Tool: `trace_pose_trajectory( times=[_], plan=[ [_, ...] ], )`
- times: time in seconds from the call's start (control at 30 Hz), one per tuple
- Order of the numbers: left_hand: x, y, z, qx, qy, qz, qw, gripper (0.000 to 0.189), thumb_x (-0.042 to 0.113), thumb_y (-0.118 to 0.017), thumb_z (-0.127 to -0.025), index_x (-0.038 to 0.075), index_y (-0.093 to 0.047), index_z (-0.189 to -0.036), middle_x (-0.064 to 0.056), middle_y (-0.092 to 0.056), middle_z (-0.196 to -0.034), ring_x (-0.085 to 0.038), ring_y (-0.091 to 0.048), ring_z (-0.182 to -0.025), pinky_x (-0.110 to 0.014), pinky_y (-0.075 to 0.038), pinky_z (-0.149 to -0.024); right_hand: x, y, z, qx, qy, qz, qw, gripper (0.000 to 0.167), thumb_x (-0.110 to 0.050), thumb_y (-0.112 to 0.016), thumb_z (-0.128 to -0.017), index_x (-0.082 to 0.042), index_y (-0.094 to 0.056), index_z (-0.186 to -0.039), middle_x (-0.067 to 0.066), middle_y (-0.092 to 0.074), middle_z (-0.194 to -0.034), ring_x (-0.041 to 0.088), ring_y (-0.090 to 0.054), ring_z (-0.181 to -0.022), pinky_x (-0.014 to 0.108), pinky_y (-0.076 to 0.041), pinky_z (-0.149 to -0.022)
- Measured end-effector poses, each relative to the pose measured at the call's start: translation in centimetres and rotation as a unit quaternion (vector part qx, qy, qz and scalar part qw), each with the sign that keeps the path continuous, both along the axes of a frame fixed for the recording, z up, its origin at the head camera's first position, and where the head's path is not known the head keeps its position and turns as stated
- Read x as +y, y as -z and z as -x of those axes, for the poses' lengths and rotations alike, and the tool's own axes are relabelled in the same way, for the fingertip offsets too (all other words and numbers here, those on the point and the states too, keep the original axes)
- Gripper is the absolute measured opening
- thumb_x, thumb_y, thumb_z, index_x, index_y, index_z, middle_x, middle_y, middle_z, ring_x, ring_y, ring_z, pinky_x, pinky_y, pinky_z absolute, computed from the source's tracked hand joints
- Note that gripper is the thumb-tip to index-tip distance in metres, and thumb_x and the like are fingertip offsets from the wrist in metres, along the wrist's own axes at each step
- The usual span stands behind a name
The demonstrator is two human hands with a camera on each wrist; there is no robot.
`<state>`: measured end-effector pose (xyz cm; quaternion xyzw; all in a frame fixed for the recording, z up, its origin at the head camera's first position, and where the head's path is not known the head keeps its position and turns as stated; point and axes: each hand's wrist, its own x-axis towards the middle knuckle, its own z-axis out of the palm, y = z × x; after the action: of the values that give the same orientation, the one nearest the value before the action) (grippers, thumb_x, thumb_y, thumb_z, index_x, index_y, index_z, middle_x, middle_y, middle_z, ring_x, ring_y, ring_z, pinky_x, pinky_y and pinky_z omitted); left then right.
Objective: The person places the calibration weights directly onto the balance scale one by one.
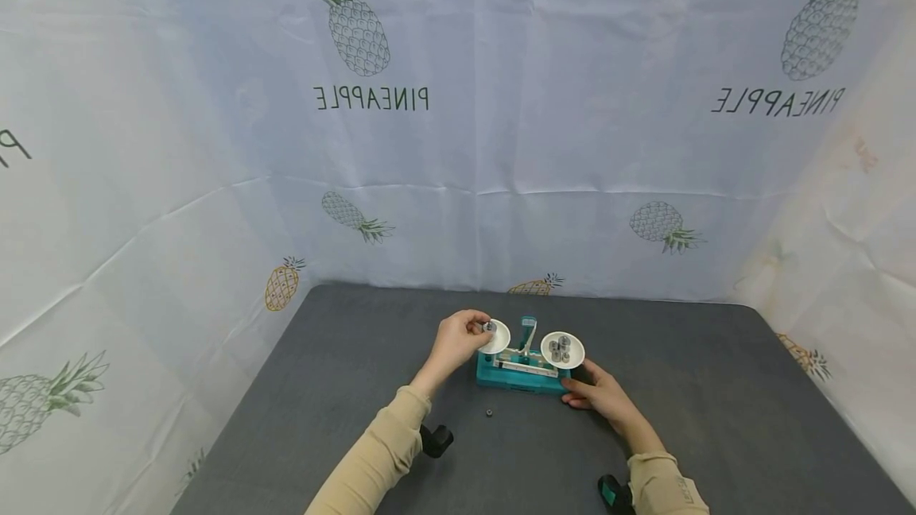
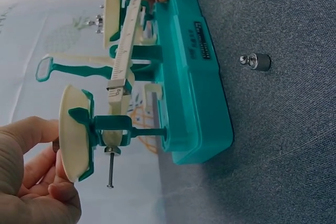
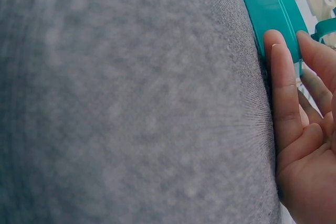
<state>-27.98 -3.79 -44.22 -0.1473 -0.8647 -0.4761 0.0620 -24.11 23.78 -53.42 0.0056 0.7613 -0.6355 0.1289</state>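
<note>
A teal balance scale (image 1: 521, 378) with two cream pans stands on the dark table. My left hand (image 1: 459, 335) reaches to the left pan (image 1: 503, 338), its fingertips pinching a small metal weight (image 1: 490, 327) at the pan. In the left wrist view, the pan (image 2: 74, 132) hides most of that weight from my left hand (image 2: 39, 177). Several metal weights (image 1: 560, 348) stand in the right pan (image 1: 547, 340). My right hand (image 1: 604, 396) holds the right end of the base, its fingers (image 3: 283, 77) against the teal side (image 3: 270, 9).
One small metal weight (image 2: 257, 61) lies on the table (image 1: 444, 491) in front of the base. Behind the table hangs a pale cloth (image 1: 501, 141) with pineapple prints. Black wrist devices (image 1: 436, 441) show at both forearms.
</note>
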Motion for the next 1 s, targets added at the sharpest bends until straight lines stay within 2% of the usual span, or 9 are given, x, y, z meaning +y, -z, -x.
trace_pose_trajectory(
  times=[0.4,0.67,0.83,1.0],
  plan=[
    [0.0,0.0,-0.4,0.010,-0.003,-0.004,0.9999,0.031,0.008,-0.069,-0.080,0.002,-0.066,-0.111,-0.012,-0.064,-0.101,-0.014,-0.056,-0.075,-0.019,-0.046,-0.060,0.0,-0.1,-0.1,-0.002,0.008,-0.004,1.0000,0.073,-0.022,-0.063,-0.088,-0.002,-0.023,-0.145,0.029,-0.039,-0.133,0.017,-0.068,-0.080,0.027,-0.056,-0.069],
    [-0.4,0.2,-1.1,0.027,-0.008,-0.009,0.9996,0.032,0.012,-0.068,-0.082,0.004,-0.066,-0.112,-0.010,-0.063,-0.102,-0.012,-0.054,-0.075,-0.019,-0.044,-0.060,-0.1,-0.1,-0.1,-0.001,0.010,-0.007,0.9999,0.073,-0.022,-0.063,-0.088,-0.001,-0.022,-0.145,0.029,-0.042,-0.131,0.017,-0.068,-0.079,0.028,-0.056,-0.069],
    [-0.8,0.4,-1.8,0.043,-0.015,-0.032,0.9984,0.030,0.015,-0.069,-0.083,0.005,-0.066,-0.111,-0.010,-0.061,-0.103,-0.016,-0.056,-0.079,-0.019,-0.045,-0.062,-0.1,-0.1,-0.1,-0.001,0.008,-0.008,0.9999,0.073,-0.023,-0.064,-0.088,-0.002,-0.023,-0.145,0.026,-0.048,-0.124,0.017,-0.068,-0.079,0.028,-0.056,-0.069],
    [-1.3,0.9,-2.6,0.046,-0.013,-0.069,0.9965,0.024,0.014,-0.069,-0.083,0.007,-0.068,-0.106,-0.008,-0.061,-0.097,-0.011,-0.054,-0.078,-0.018,-0.044,-0.063,-0.1,-0.1,-0.1,0.000,0.008,-0.010,0.9999,0.073,-0.023,-0.063,-0.088,-0.003,-0.023,-0.145,0.026,-0.049,-0.123,0.017,-0.068,-0.079,0.028,-0.056,-0.069]
  ],
)
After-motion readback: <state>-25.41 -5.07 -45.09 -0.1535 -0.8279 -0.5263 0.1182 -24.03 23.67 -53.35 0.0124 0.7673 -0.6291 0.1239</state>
